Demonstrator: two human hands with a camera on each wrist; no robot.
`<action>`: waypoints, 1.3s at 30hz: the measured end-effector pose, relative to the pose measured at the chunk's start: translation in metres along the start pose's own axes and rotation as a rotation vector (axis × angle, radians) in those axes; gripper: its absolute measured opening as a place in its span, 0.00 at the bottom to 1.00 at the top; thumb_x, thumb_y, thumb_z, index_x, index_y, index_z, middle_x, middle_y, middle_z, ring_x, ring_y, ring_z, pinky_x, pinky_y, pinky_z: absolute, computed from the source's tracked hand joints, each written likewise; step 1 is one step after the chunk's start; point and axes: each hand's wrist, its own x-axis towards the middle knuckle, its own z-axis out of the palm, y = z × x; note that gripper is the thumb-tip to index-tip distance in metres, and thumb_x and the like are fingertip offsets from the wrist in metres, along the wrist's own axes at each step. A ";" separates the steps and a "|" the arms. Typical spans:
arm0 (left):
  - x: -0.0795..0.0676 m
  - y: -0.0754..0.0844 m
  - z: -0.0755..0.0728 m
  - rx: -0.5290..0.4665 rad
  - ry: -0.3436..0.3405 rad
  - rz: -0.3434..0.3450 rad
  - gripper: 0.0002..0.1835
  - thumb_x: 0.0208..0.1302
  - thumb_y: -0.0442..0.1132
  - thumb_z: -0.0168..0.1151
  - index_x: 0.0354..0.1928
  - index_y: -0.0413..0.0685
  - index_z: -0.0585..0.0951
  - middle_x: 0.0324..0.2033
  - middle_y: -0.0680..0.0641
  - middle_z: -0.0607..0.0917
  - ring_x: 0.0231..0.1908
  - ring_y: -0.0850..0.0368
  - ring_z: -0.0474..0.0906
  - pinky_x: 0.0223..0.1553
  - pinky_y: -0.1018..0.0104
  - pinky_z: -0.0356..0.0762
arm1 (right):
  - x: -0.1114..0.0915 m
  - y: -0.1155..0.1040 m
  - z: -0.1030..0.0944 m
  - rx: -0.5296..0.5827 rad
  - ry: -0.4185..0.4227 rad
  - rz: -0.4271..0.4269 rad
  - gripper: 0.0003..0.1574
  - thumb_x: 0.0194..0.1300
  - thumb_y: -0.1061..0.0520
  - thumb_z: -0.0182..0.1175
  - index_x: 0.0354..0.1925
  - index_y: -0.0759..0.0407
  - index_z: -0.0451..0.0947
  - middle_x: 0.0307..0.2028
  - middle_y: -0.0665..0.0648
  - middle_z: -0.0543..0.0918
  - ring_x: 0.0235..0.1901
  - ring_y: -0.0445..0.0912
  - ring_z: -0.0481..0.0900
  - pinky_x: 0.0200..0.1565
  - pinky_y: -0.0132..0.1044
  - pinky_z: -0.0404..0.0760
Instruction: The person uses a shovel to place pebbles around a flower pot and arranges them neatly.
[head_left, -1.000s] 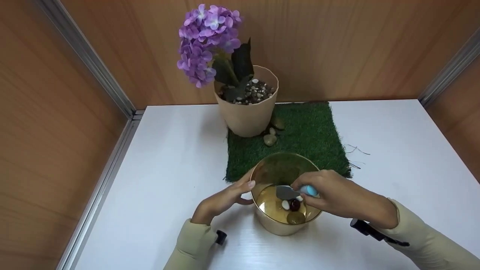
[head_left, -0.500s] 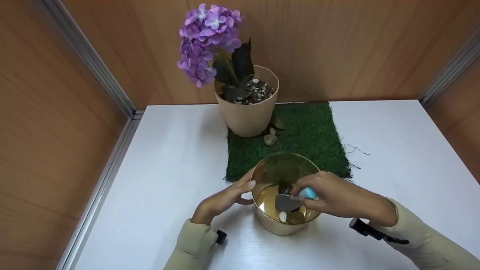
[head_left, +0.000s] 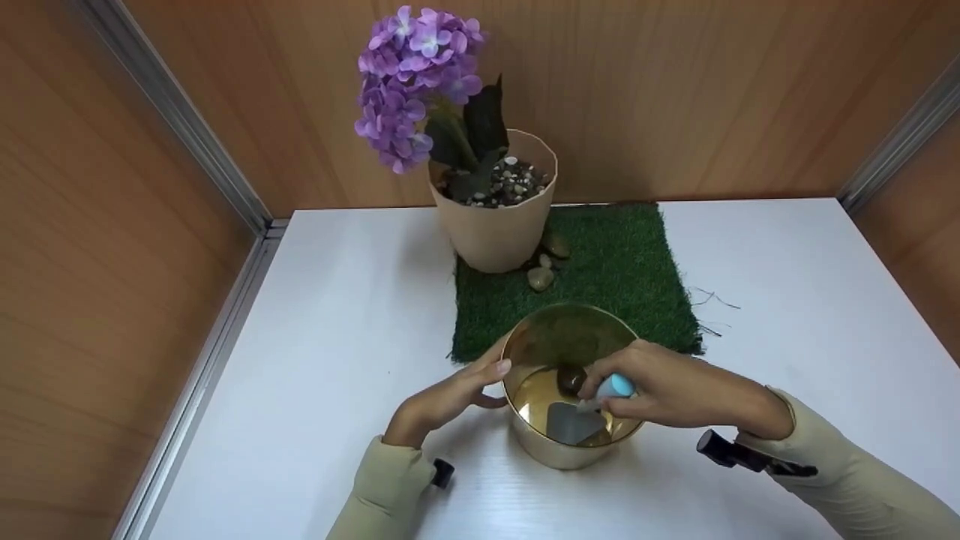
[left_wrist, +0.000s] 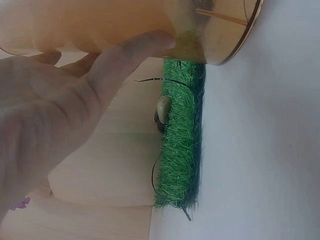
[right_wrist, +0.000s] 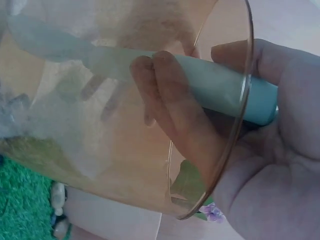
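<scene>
An amber see-through container (head_left: 562,457) stands on the white table, just in front of the grass mat. My left hand (head_left: 450,397) holds its left side, with the thumb (left_wrist: 145,45) along the wall in the left wrist view. Inside the container, my right hand (head_left: 652,382) grips the light blue handle (head_left: 616,386) of a small trowel. Its grey blade (head_left: 572,424) is low over the container's bottom, toward the near side. A dark round stone (head_left: 571,379) shows beyond the blade. Partly covered by the blade is a brownish stone (head_left: 598,438).
A green grass mat (head_left: 607,262) lies behind the container. On its left part stands a beige pot (head_left: 495,236) of dark pebbles with a purple flower (head_left: 420,82). Several stones (head_left: 540,279) sit beside the pot. Wood-look panels (head_left: 675,97) enclose the table.
The trowel's blade has swung from the container's middle toward its near side, now covering where white stones showed. A dark stone now shows behind the blade. My left hand and the container have stayed put.
</scene>
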 end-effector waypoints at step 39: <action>-0.001 0.001 0.000 -0.005 0.008 -0.003 0.29 0.72 0.53 0.36 0.70 0.78 0.42 0.70 0.62 0.41 0.68 0.54 0.45 0.52 0.53 0.71 | 0.014 0.007 -0.015 0.127 -0.074 0.062 0.12 0.61 0.65 0.55 0.39 0.54 0.83 0.34 0.53 0.85 0.28 0.43 0.83 0.26 0.36 0.80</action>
